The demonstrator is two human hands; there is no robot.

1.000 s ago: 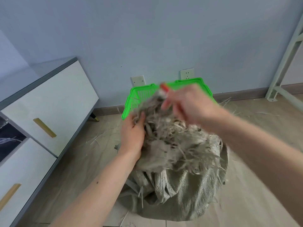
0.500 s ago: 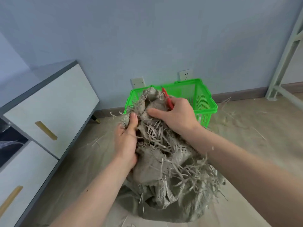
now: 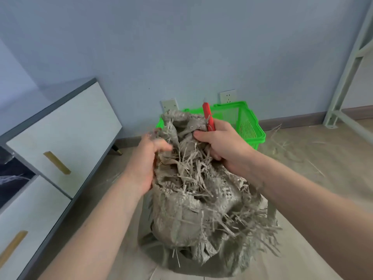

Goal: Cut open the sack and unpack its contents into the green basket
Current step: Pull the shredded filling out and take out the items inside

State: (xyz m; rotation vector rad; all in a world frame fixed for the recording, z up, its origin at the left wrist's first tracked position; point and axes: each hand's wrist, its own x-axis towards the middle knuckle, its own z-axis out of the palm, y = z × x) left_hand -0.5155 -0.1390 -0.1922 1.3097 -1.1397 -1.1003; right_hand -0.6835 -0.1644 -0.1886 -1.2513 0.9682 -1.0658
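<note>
Okay, woven plastic sack [image 3: 193, 209], grey-beige, coarse weave, edges badly frayed into loose flat strips sticking out everywhere. It stands on the floor [image 3: 314, 190] in the middle of the view, its bunched top lifted up in front of the green basket [image 3: 252, 126]. Lower part slumps in soft folds on the floor.

Left hand [image 3: 145, 158] grips the left side of the bunched top, fingers curled into the fabric, slightly motion-blurred. Right hand [image 3: 224, 146] clenches the right side of the top, thumb across the weave, and in the same fist holds a red cutter [image 3: 209, 118], slim plastic handle poking up above the knuckles; blade not visible.

Basket is bright green moulded plastic, rectangular, slotted mesh walls, thick rolled rim, sitting on the floor against the wall just behind the sack. Its inside is mostly hidden by the sack.

Floor is pale wood-look plank, littered with stray strips to the right of the basket. White cabinet [image 3: 66, 128] on the left, dark grey top, flat gold bar handles. Two white wall sockets [image 3: 228, 96] above the baseboard. Pale metal frame [image 3: 347, 77] at far right. Wall matte light blue. No readable writing or brand anywhere.
</note>
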